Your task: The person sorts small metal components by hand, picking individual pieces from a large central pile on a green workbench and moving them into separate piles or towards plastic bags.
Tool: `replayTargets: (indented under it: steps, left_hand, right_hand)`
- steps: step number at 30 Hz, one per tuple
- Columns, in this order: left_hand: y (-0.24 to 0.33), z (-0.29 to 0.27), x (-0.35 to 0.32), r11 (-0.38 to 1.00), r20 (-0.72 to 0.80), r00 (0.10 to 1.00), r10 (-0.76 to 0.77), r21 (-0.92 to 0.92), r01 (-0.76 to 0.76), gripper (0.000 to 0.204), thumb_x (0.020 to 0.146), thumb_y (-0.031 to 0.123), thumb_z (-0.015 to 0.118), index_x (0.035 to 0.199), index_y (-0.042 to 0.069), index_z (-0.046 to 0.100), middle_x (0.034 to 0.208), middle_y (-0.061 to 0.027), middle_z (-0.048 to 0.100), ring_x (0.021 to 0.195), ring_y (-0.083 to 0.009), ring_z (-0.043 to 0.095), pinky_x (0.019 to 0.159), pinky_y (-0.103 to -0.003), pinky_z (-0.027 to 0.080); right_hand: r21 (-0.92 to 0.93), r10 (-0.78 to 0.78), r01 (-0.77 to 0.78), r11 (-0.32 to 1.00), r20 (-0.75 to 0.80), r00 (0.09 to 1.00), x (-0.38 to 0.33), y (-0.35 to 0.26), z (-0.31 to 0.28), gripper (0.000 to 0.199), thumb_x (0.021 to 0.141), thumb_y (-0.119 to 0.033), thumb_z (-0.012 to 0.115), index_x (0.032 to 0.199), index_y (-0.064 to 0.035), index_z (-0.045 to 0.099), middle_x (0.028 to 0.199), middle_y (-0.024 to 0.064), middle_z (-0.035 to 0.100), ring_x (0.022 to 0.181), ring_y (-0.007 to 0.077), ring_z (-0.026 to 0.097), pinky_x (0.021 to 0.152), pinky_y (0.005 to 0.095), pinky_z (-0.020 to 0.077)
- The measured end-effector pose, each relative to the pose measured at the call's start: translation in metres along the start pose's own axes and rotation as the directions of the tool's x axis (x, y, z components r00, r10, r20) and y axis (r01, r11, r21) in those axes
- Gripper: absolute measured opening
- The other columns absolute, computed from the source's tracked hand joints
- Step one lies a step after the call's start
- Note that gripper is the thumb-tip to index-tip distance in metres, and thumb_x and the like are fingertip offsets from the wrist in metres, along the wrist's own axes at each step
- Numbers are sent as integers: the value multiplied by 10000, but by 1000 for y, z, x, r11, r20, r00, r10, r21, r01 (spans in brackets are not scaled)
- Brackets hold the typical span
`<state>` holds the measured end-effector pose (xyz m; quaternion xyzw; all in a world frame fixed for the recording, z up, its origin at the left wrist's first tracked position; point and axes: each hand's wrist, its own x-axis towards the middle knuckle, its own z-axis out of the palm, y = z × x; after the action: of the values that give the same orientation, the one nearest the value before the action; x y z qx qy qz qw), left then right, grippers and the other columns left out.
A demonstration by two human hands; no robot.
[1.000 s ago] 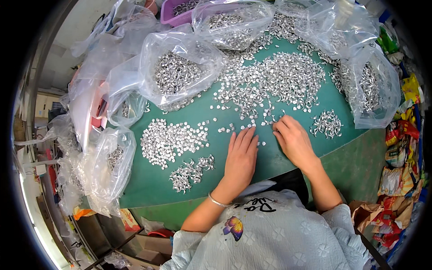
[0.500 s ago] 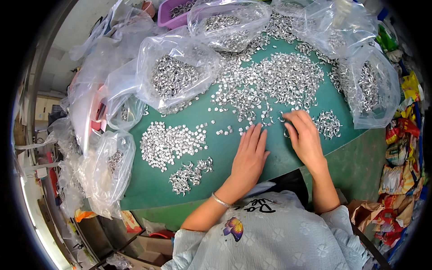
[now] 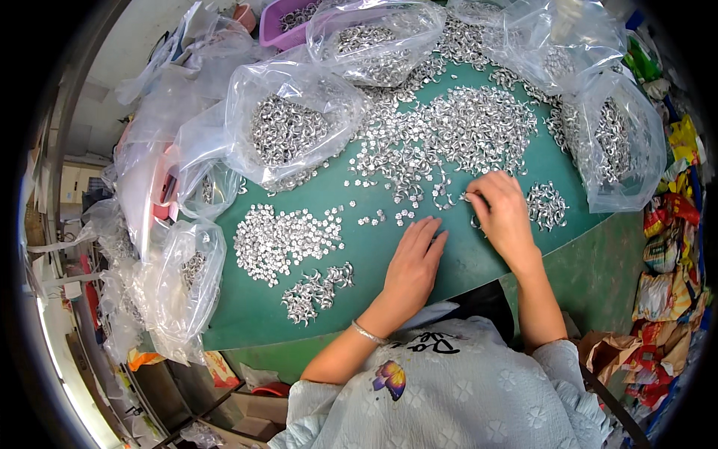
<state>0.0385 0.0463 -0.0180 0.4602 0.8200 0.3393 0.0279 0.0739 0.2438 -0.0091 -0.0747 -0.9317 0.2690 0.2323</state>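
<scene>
My left hand (image 3: 413, 263) lies on the green tabletop (image 3: 366, 273), fingers stretched out, with nothing in it. A few small flower-shaped silver pieces (image 3: 404, 216) rest just beyond its fingertips. My right hand (image 3: 504, 217) is bent in a pinch at the near edge of a big heap of shiny metal pieces (image 3: 479, 131). A small silver metal piece (image 3: 464, 197) shows at its thumb and fingertips; its exact shape is hard to make out. Beside that hand sits a small pile of curved, claw-like metal pieces (image 3: 547, 206).
On the left lie a pile of flower-shaped pieces (image 3: 280, 238) and a pile of curved ones (image 3: 318, 292). Clear plastic bags of metal parts (image 3: 295, 112) ring the table's far side, with a purple bin (image 3: 272, 28) behind. Colourful packets (image 3: 662, 247) line the right.
My right hand has shifted slightly farther away and its fingertips have drawn together on the small metal piece. My left hand has slid slightly nearer, its fingers still stretched.
</scene>
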Motion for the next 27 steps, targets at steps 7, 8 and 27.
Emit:
replayTargets:
  steps: [7, 8, 27]
  left_hand:
    - [-11, -10, -5, 991, -97, 991, -90, 85, 98, 251, 795, -31, 665, 1045, -36, 643, 1186, -145, 584, 1153, -349, 550, 990, -444, 442]
    - [-11, -9, -5, 991, -106, 990, -89, 90, 99, 253, 793, -35, 664, 1045, -35, 644, 1184, -144, 585, 1151, -349, 551, 983, -442, 442]
    - [3, -11, -5, 984, -129, 977, -171, -71, 163, 323, 812, -43, 667, 1132, -23, 622, 1208, -168, 574, 1120, -358, 557, 959, -420, 465]
  right_hand:
    - [24, -74, 74, 997, 8, 997, 5, -6, 9, 114, 764, -43, 718, 851, -43, 646, 890, 76, 584, 884, 279, 546, 763, 394, 418]
    - [54, -120, 119, 991, 26, 992, 5, -12, 14, 118, 763, -48, 720, 853, -44, 645, 895, 73, 580, 888, 276, 543, 762, 392, 414]
    - [28, -2, -2, 1000, 149, 989, -31, -23, -26, 304, 728, -59, 768, 989, -21, 616, 1030, 116, 535, 959, 317, 513, 832, 406, 434]
